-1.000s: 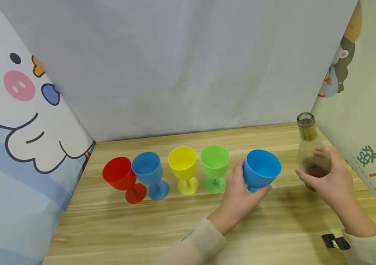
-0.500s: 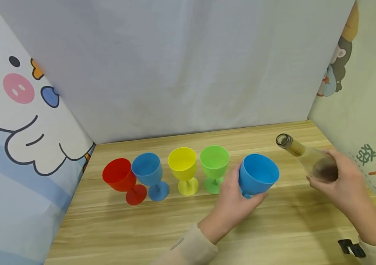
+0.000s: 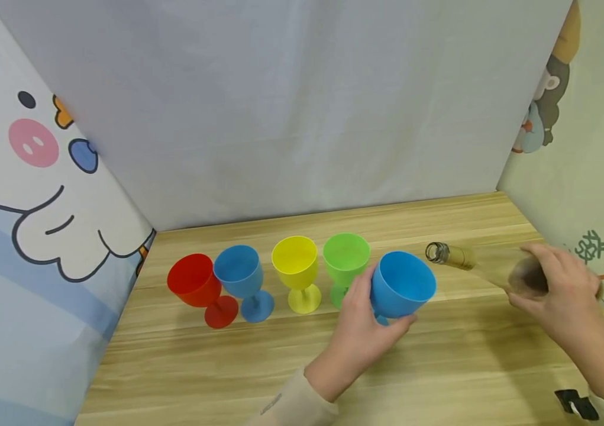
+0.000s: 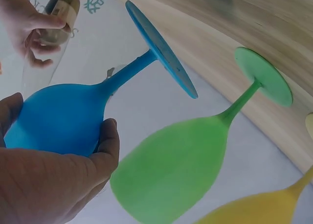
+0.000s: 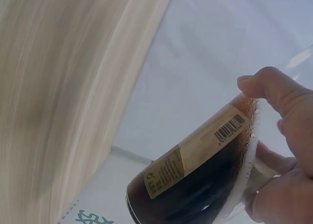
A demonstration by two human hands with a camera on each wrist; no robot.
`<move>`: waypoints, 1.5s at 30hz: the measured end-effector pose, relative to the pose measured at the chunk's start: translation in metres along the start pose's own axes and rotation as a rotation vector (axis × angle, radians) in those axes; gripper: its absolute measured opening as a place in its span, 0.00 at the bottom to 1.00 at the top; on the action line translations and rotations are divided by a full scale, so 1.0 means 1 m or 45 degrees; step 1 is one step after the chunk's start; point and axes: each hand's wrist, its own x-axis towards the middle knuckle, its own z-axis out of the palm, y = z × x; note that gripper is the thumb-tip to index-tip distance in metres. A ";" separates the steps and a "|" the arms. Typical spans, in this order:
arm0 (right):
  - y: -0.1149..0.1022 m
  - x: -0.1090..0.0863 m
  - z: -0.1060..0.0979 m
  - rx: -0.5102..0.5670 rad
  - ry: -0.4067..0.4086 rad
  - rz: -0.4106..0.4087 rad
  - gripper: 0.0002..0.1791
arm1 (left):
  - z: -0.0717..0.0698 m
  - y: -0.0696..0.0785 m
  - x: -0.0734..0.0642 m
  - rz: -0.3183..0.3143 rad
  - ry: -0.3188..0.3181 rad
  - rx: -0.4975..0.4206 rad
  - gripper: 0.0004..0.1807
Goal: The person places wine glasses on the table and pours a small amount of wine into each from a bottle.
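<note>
My left hand (image 3: 357, 325) grips a blue plastic goblet (image 3: 404, 287) round its bowl. In the left wrist view the goblet's foot (image 4: 161, 50) hangs clear of the table. My right hand (image 3: 573, 299) holds a clear glass bottle (image 3: 458, 257), tipped nearly flat, its mouth pointing left toward the held goblet but apart from it. Dark liquid and a barcoded label (image 5: 200, 153) show in the right wrist view. Left of the held goblet stand a green goblet (image 3: 346, 257), a yellow one (image 3: 295, 260), a second blue one (image 3: 239, 275) and a red one (image 3: 195, 284).
The wood-grain table (image 3: 206, 378) is bounded by a pale back wall (image 3: 302, 118). Printed side panels rise at the left (image 3: 30, 195) and right (image 3: 600, 148). The green goblet's foot is partly hidden behind my left hand.
My right hand has lifted the bottle and tipped it from upright to nearly flat, mouth swinging left and down. The left hand has moved the blue goblet slightly left, its bowl tilting toward the bottle.
</note>
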 end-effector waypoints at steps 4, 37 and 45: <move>0.001 -0.001 -0.001 -0.017 0.011 -0.043 0.53 | -0.003 -0.001 -0.002 0.007 -0.005 0.004 0.51; -0.002 0.012 -0.021 -0.168 0.100 -0.357 0.59 | -0.011 -0.008 -0.014 0.054 0.005 0.052 0.49; -0.004 0.015 -0.026 -0.168 0.100 -0.373 0.60 | -0.011 -0.009 -0.016 0.054 -0.004 0.036 0.48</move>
